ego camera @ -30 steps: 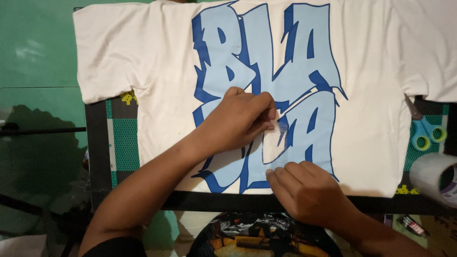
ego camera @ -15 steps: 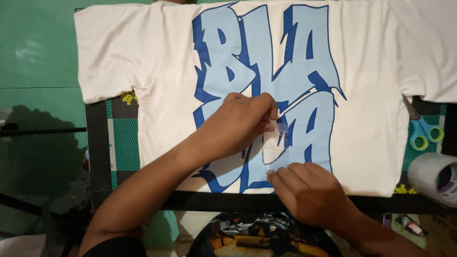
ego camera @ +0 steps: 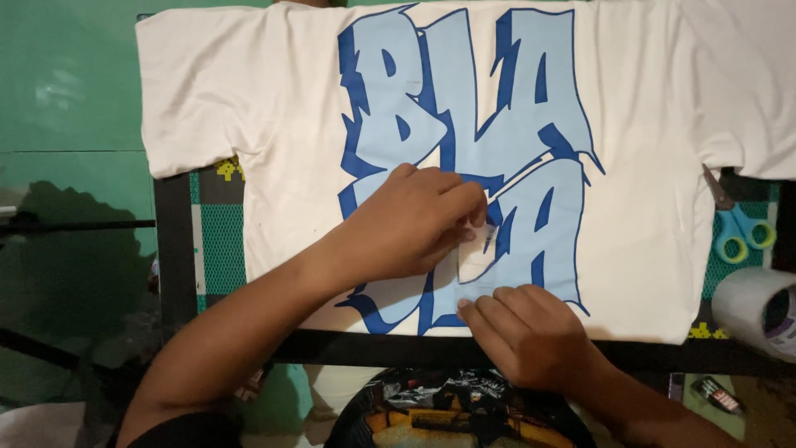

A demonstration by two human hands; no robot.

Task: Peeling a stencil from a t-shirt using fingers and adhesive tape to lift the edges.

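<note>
Left hand: your left hand [ego camera: 410, 220] lies over the print's lower middle, fingers curled, tips pinching a thin clear film piece [ego camera: 478, 249].
Right hand: your right hand [ego camera: 526, 332] rests at the shirt's bottom hem, fingers bent and pressed flat on the cloth, holding nothing.
Shirt: the white T-shirt [ego camera: 655, 241] with blue graffiti lettering [ego camera: 464, 108] lies spread flat on the bench [ego camera: 178, 241].
Nearby: scissors [ego camera: 734, 224] and a tape roll [ego camera: 759, 311] sit off the shirt's right edge.
</note>
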